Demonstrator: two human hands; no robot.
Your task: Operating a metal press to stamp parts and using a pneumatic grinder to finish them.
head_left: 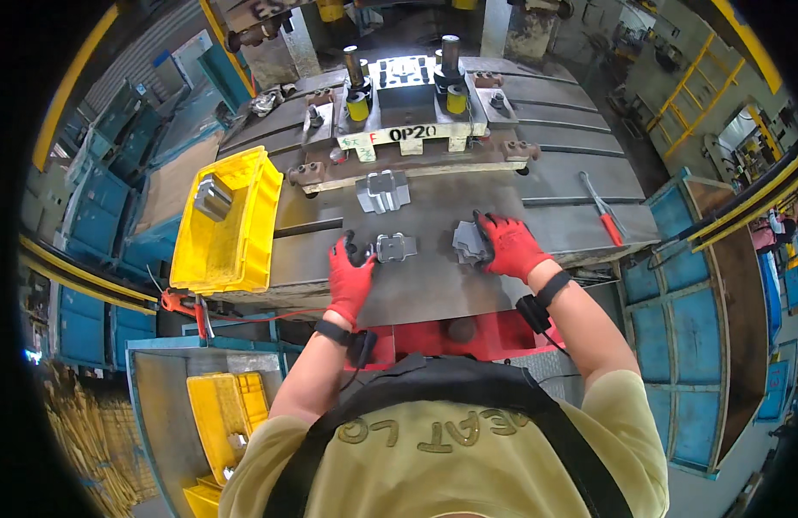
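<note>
My left hand [350, 278], in a red glove with dark fingertips, is at the left end of a small bent sheet-metal part [395, 248] lying on the steel press bed. Its thumb and forefinger are apart, the thumb close to the part's edge; whether they touch is hard to tell. On the right, my right hand [509, 245], also gloved in red, grips the right side of a loose pile of flat grey metal blanks [468, 242]. Farther back, several bent metal parts [383, 191] stand together just in front of the die [412, 138].
A yellow bin [259, 237] with a metal stack [212, 198] inside stands at left. Red-handled pliers [602, 211] lie at right; another red-handled tool [185, 304] hangs by the bed's left corner. Clamps [308, 174] flank the die. Below left is a blue cart [157, 414].
</note>
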